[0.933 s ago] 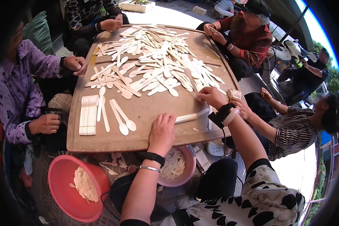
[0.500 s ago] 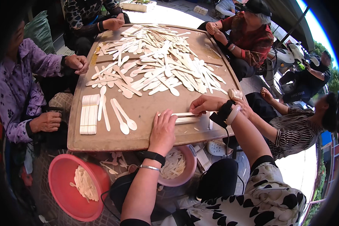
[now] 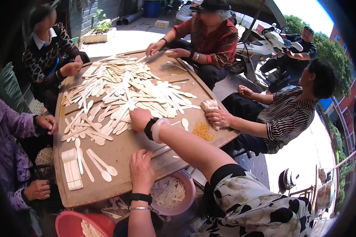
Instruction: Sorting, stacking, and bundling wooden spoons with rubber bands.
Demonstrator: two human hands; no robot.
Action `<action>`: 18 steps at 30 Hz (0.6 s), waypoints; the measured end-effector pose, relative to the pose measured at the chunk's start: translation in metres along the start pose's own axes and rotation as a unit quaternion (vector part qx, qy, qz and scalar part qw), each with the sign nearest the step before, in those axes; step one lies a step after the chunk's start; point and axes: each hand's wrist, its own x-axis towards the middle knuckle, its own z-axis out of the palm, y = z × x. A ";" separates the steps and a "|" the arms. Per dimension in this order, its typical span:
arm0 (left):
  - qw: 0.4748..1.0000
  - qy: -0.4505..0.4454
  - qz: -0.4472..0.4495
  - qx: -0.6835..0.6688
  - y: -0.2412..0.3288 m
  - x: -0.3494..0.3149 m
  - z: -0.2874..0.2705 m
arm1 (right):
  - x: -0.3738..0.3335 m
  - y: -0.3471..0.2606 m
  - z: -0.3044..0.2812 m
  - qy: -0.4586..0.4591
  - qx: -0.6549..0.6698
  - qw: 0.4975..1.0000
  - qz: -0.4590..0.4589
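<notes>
My left hand (image 3: 142,170) is at the table's near edge, its fingers closed about the left end of a low stack of flat wooden spoons (image 3: 160,151). My right hand (image 3: 142,119) reaches across to the near side of a large heap of loose wooden spoons (image 3: 124,89); its fingertips are hidden, so I cannot tell what they hold. A banded bundle of wooden spoons (image 3: 72,169) lies at the left, beside a few loose spoons (image 3: 100,166). One single spoon (image 3: 185,124) lies right of my right hand.
Yellow rubber bands (image 3: 203,130) lie on the brown table (image 3: 118,158) near a co-worker's hand (image 3: 220,117) on another spoon bundle (image 3: 209,104). Below the edge stand a pink tub (image 3: 190,191) and a red basin (image 3: 67,221), both with wooden pieces. Several people sit around the table.
My right hand has left the stack and moved out to the heap. My left hand stays at the stack. The view has turned to the right, bringing the rubber bands into sight.
</notes>
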 end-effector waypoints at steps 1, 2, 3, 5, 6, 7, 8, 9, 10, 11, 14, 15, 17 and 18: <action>1.000 0.024 -0.004 -0.014 -0.003 -0.006 -0.004 | -0.002 -0.016 -0.004 -0.052 0.003 0.999 -0.005; 0.999 0.027 0.009 -0.021 0.001 -0.005 -0.006 | -0.005 -0.012 -0.004 -0.051 -0.008 0.999 -0.018; 1.000 0.020 0.010 -0.016 0.000 -0.005 -0.004 | -0.010 -0.006 -0.011 -0.048 -0.025 0.998 -0.037; 0.999 0.020 0.010 -0.040 0.008 0.000 -0.003 | -0.027 0.009 -0.020 -0.017 -0.052 0.996 -0.065; 0.999 0.023 0.010 -0.044 0.011 0.002 -0.001 | -0.035 0.018 -0.023 0.013 -0.062 0.995 -0.073; 0.998 0.026 0.021 -0.052 0.011 0.003 0.000 | -0.042 0.025 -0.029 0.003 -0.058 0.996 -0.064; 0.998 0.016 0.016 -0.055 0.008 0.003 0.000 | -0.050 0.031 -0.034 0.000 -0.041 0.997 -0.062; 0.998 0.004 0.009 -0.058 0.005 0.004 0.001 | -0.057 0.030 -0.035 0.073 0.024 0.996 -0.051; 0.998 -0.001 0.017 -0.064 0.002 0.003 0.002 | -0.066 0.028 -0.033 0.146 0.088 0.985 -0.038; 0.998 -0.005 0.012 -0.061 -0.001 0.003 0.002 | -0.074 0.033 -0.033 0.148 0.084 0.985 -0.028; 0.998 -0.014 0.015 -0.060 -0.006 0.002 0.005 | -0.095 0.047 -0.039 0.121 0.416 0.901 0.000; 0.998 -0.011 0.013 -0.059 -0.007 0.001 0.005 | -0.099 0.051 -0.041 0.064 0.533 0.843 0.041; 0.998 -0.011 0.015 -0.061 -0.004 0.003 0.005 | -0.106 0.064 -0.046 -0.008 0.644 0.759 0.096; 0.998 -0.032 0.000 -0.055 -0.004 0.003 0.003 | -0.109 0.069 -0.046 -0.005 0.644 0.759 0.099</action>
